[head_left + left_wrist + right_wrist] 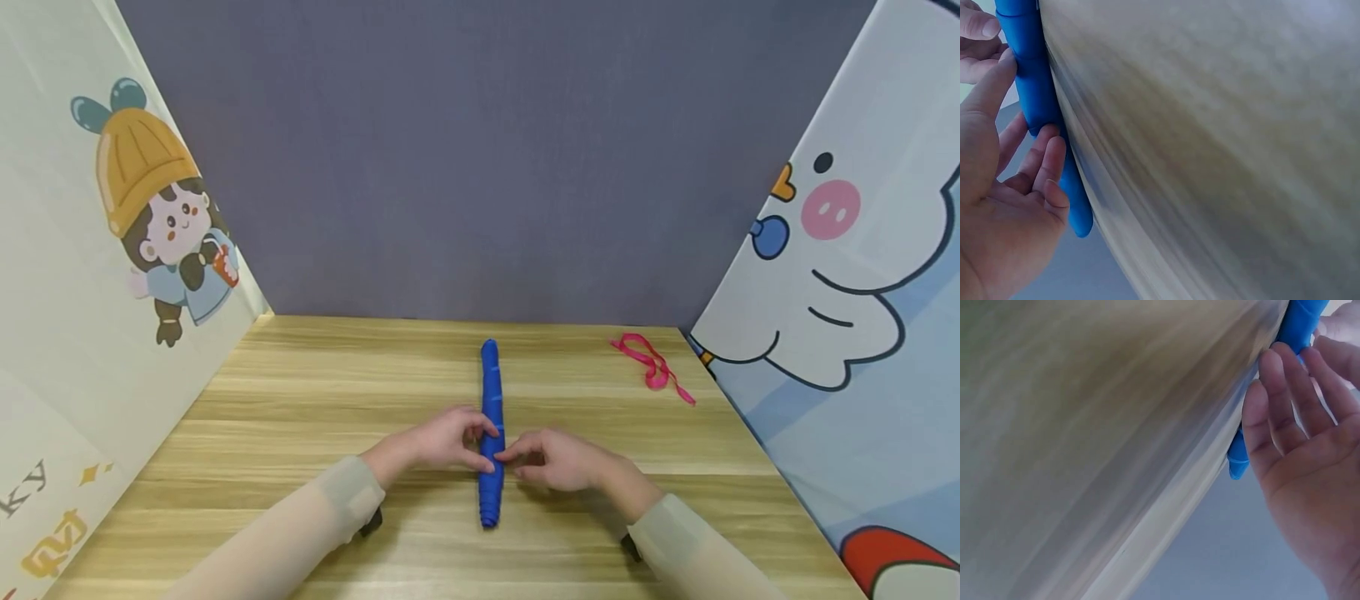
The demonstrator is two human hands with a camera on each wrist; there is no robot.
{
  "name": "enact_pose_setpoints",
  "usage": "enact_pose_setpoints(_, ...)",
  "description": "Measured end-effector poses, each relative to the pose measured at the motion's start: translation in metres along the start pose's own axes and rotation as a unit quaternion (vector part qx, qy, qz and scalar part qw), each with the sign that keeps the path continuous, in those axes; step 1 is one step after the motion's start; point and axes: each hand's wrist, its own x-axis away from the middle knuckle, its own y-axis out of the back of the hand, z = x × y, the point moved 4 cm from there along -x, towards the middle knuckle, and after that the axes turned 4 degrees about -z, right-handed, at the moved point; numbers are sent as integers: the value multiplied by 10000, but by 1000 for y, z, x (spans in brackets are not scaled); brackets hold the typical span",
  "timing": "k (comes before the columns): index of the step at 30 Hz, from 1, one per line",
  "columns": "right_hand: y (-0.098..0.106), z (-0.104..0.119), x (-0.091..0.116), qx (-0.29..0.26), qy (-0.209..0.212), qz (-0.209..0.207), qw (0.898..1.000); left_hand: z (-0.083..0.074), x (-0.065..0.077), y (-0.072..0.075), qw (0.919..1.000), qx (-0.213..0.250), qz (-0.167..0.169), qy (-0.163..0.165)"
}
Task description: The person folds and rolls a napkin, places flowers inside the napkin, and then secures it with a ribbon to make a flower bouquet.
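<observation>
A long, narrow roll of blue cloth [491,400] lies lengthwise on the table, its layers showing at the near end. From the left, my left hand [450,440] touches it with thumb and fingertips spread along the roll. My right hand [558,460] comes from the other side, index fingertip on the roll and thumb just beside it. In the left wrist view the left hand [1013,181] has its fingers loosely bent against the blue roll [1035,87]. The right wrist view shows the right hand's fingers [1282,403] nearly straight alongside the cloth.
A loose pink ribbon [654,367] lies curled at the back right of the wooden table [337,367]. A grey panel [480,167] stands behind, and printed cartoon panels [862,275] rise on both sides.
</observation>
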Motion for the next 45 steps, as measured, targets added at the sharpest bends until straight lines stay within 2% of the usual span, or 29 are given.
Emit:
enact_pose_setpoints(6,14,-20,8,-21,-193,-232,9995,3,-1,0,9999,-62,30,144)
enact_pose_setpoints(12,53,-51,24,141,-504,-939,9942,4,-3,1,9996,-21,56,292)
enact_pose_setpoints(16,85,-74,37,352,-840,-1498,9845,5,-3,0,9995,-27,79,319)
enact_pose_setpoints(23,139,-110,63,954,-1459,-2252,9586,5,-4,-1,9991,-18,158,389)
enact_pose_setpoints(29,167,-141,82,913,-2052,-2407,9443,4,-5,0,9986,1,203,497)
enact_pose_setpoints(34,177,-163,96,760,-2401,-2521,9344,3,-6,-1,9984,9,221,519)
enact_pose_setpoints(40,181,-178,102,520,-2548,-2552,9313,2,-5,1,9986,46,254,456)
enact_pose_setpoints(45,180,-186,105,902,-2695,-2354,9294,1,-5,2,9988,37,263,414)
